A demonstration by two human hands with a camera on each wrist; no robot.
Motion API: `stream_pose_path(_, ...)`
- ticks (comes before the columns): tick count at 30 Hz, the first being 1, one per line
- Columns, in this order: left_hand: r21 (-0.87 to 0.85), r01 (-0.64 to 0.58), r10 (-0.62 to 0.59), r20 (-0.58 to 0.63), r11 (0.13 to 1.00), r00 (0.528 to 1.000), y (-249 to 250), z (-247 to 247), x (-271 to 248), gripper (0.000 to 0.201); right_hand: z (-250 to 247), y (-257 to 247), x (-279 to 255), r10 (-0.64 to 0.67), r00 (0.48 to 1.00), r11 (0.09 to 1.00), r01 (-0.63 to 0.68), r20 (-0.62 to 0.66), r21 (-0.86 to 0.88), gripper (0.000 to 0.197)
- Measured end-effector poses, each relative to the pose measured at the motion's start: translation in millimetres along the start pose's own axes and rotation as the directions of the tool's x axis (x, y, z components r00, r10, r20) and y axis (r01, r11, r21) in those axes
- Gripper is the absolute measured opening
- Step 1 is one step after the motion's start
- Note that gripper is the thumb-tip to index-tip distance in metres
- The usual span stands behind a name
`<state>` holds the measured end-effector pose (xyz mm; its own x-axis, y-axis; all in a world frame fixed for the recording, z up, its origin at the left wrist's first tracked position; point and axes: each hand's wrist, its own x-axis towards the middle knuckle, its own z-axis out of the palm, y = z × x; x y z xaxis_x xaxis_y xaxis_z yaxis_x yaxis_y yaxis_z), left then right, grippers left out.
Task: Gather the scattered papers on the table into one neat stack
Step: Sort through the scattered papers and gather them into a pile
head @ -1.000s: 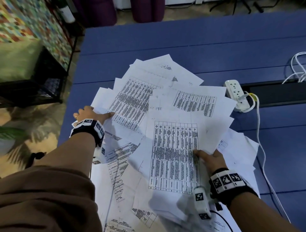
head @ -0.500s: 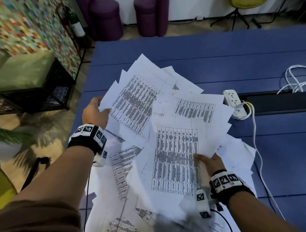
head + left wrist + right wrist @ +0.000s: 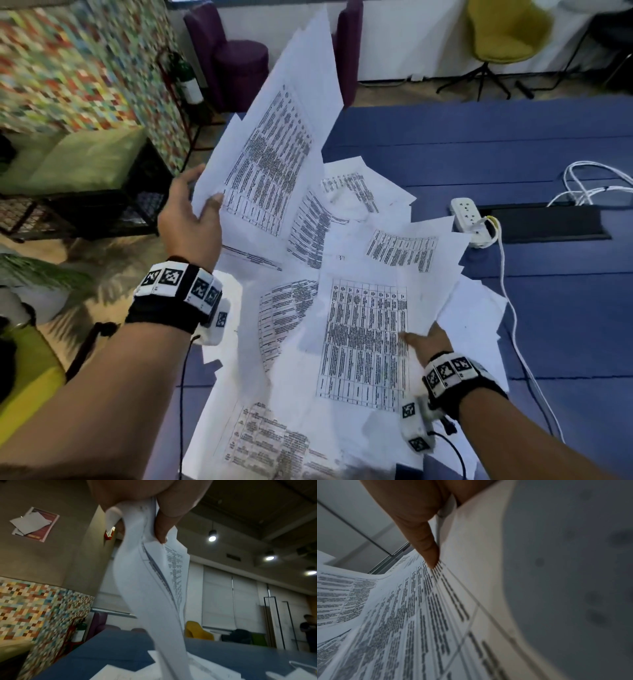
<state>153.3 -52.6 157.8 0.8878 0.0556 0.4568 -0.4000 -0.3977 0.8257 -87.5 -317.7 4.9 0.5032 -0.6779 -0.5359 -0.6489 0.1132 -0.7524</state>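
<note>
Many white printed papers lie in a loose overlapping heap on the blue table. My left hand pinches the left edge of a few lifted sheets, which stand tilted up over the table's left edge; the left wrist view shows the thumb and fingers clamped on these sheets. My right hand grips the right edge of a raised bundle with a printed table on top, thumb lying on the page. In the right wrist view the thumb presses on that top sheet.
A white power strip with a white cable sits right of the heap, beside a black slot in the table. More white cables coil at the far right. A black-framed bench, purple stools and a yellow chair stand beyond.
My left hand has lifted its sheets off the table and swung them up and to the left. The right hand keeps hold of its bundle, raised slightly.
</note>
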Motion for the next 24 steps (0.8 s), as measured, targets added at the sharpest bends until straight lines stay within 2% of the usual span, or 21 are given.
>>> stream_pose_path(8, -0.31, -0.157, 0.128, -0.112, 0.938, 0.985, 49, -24, -12, 0.037, -8, 8, -17, 0.014, 0.999, 0.997, -0.012, 0.032, -0.078, 0.063)
stream_pose_path(11, -0.383, -0.155, 0.093, -0.177, 0.911, 0.98, 59, -30, -13, 0.041, -13, 12, -21, 0.037, 0.998, 0.994, -0.031, 0.048, -0.109, 0.063)
stream_pose_path(15, -0.464, 0.017, -0.111, -0.176, 0.886, 0.978, 41, -30, -25, 0.047, -16, 16, -24, 0.084, 0.993, 0.991, -0.074, 0.08, -0.113, 0.06)
stream_pose_path(19, -0.431, 0.238, -0.292, -0.062, 0.87, 0.955, 4, -18, -66, 0.045, -19, 14, -28, 0.122, 0.986, 0.993, -0.12, 0.11, -0.018, 0.063)
stream_pose_path(21, -0.361, 0.391, -0.415, 0.012, 0.847, 0.91, -19, -10, -97, 0.048, -19, 14, -30, 0.13, 0.984, 0.99, -0.136, 0.119, 0.042, 0.063)
stream_pose_path(24, -0.224, 0.572, -0.566, 0.096, 0.789, 0.819, -38, 0, -149, 0.051, -16, 10, -34, 0.179, 0.969, 0.95, -0.215, 0.169, 0.226, 0.041)
